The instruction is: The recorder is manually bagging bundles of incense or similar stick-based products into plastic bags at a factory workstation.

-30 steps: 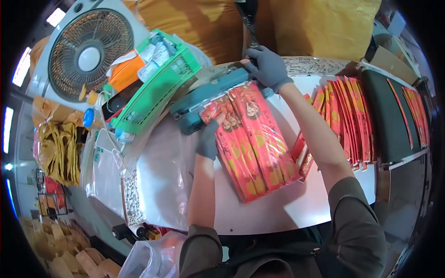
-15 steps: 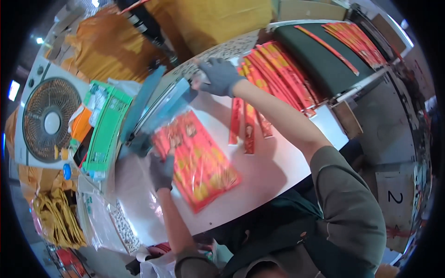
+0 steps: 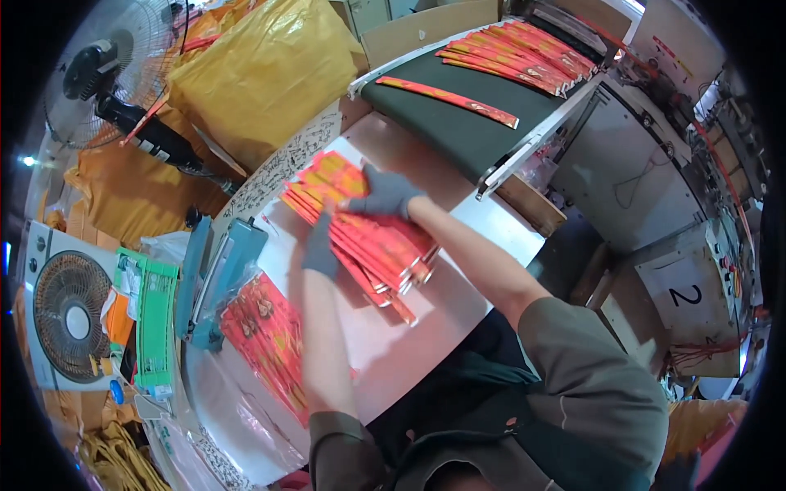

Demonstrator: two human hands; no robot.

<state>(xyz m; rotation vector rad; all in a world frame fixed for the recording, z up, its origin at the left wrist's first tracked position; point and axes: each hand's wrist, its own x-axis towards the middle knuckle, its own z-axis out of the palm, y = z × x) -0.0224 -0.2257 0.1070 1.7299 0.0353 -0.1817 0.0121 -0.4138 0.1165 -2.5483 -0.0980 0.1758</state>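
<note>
A loose stack of long, narrow red-and-yellow packets (image 3: 377, 250) lies on the white tabletop in front of me, its near ends uneven. My left hand (image 3: 322, 250), in a grey glove, presses along the stack's left side. From the right, my right hand (image 3: 383, 195), gloved alike, wraps over the top of the same packets. Both hands are closed on the stack; some fingertips are hidden. Left of my left forearm lies a clear bag of similar packets (image 3: 264, 340), partly covered by the arm. A blue bar-shaped heat sealer (image 3: 233, 274) stands just beyond the bag.
A dark green conveyor belt (image 3: 409, 110) at the back right carries one single packet (image 3: 446, 102) and a row of several more (image 3: 524, 57). A green plastic basket (image 3: 154, 327) and a box fan (image 3: 75, 319) stand at the left. Large yellow sacks (image 3: 270, 74) fill the back left.
Both hands have left the sealer and bagged bundle and now grip the loose packets, which have been drawn together. The bag lies released beside the sealer. My view has turned to the right.
</note>
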